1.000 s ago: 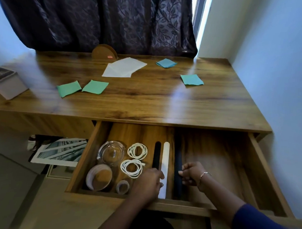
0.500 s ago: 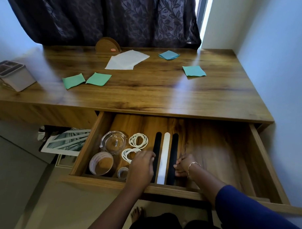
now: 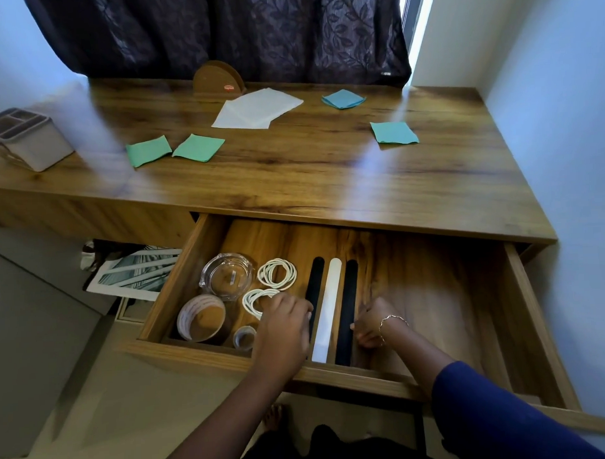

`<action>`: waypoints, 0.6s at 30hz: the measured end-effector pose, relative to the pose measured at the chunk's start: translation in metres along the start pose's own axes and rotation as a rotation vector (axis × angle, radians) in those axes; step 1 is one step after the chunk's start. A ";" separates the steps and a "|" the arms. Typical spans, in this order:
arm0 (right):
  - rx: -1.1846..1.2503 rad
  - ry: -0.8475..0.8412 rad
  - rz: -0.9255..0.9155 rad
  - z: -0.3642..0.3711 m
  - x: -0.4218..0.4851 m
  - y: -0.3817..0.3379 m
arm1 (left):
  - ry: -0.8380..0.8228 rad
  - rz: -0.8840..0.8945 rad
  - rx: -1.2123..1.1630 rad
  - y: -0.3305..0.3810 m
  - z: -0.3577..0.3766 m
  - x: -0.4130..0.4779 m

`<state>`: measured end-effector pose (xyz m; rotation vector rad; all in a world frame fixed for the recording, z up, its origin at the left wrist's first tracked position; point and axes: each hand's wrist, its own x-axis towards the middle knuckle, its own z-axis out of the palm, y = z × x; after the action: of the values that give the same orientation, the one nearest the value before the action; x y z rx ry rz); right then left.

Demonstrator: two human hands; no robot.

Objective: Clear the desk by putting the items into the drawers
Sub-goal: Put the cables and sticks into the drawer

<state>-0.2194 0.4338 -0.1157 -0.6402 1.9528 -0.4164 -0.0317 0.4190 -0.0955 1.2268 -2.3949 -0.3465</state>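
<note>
The three flat strips lie side by side in the open drawer (image 3: 433,293), running near to far: the left black strip (image 3: 315,280), the white strip (image 3: 331,297) and the right black strip (image 3: 348,296). Your left hand (image 3: 284,328) sits over the near end of the left black strip with fingers curled down. Your right hand (image 3: 373,321) is bunched against the right edge of the right black strip. Whether either grip is clamped on a strip or only pressing against it cannot be told. Expect the strips to be light, thin and smooth, and likely to slide on the wood; take them by the long edges or pinch a near end. On the table (image 3: 292,181) lie the green squares (image 3: 199,147), a blue square (image 3: 343,98) and the white sheets (image 3: 257,108). These look limp and nearly weightless, so lift a corner or slide each to the table's near edge. The glass dish (image 3: 227,276) at the drawer's left is probably fragile; place nothing hard against it.
</note>
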 end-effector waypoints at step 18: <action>-0.733 0.398 -0.891 0.005 -0.058 -0.010 | 0.126 0.137 -0.020 0.002 0.003 0.047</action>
<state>-0.1909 0.4600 -0.0712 -2.0580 2.0848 -0.3603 -0.0586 0.3815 -0.0852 1.0371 -2.3458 -0.2429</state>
